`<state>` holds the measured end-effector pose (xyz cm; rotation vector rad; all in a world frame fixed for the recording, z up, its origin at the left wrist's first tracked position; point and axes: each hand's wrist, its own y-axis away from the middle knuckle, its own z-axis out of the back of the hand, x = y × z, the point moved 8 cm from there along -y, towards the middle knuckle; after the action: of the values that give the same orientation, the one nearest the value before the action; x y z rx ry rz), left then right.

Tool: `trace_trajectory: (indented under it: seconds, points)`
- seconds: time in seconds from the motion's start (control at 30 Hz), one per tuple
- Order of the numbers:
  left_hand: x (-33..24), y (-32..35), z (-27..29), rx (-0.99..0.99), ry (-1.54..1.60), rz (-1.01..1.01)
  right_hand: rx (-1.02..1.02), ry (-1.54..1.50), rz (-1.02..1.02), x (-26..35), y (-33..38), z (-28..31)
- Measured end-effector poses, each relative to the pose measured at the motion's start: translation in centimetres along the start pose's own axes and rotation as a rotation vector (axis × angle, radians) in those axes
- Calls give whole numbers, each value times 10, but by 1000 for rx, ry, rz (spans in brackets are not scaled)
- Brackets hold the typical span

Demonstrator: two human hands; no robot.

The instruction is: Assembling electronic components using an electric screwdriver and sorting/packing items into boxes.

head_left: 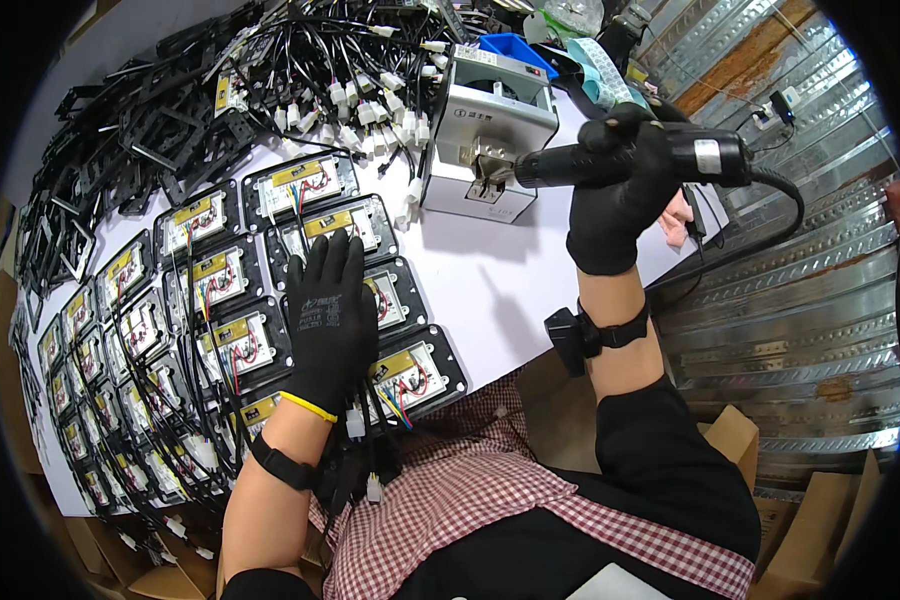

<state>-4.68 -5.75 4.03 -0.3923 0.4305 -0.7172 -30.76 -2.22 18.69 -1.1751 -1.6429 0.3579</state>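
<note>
My right hand [625,200], in a black glove, is wrapped round a black electric screwdriver [710,157]. The screwdriver lies nearly level, its front end pointing left at the metal outlet of a white screw feeder [452,188]. Whether the bit touches a screw there is too small to tell. My left hand [332,315], gloved in black with a yellow cuff, lies flat with fingers stretched over the black-framed circuit modules [417,378]. It partly covers several of them. Each module carries a pale board, a yellow strip and coloured wires.
Tangled black cables with white connectors [375,105] pile up behind the modules. Black plastic frames [135,150] heap at the far left. A blue bin [515,50] stands behind the feeder. The screwdriver's cord [795,205] loops at right, near a corrugated metal wall [810,330]. Cardboard boxes [735,445] stand below.
</note>
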Motion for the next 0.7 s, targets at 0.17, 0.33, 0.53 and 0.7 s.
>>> trace_trajectory:
  seconds: [0.17,0.33,0.53,0.7]
  points:
    - [-3,-1,-2,21,-13,-6,-181,-196,-110,-2,-15,45]
    - [-6,0,1,12,-27,-45,237,465,-440,-53,-49,48]
    - [-7,-1,5,31,-25,-47,474,622,-616,-102,-72,55]
    - [-12,-3,-1,50,-40,-58,749,960,-328,-99,-76,56]
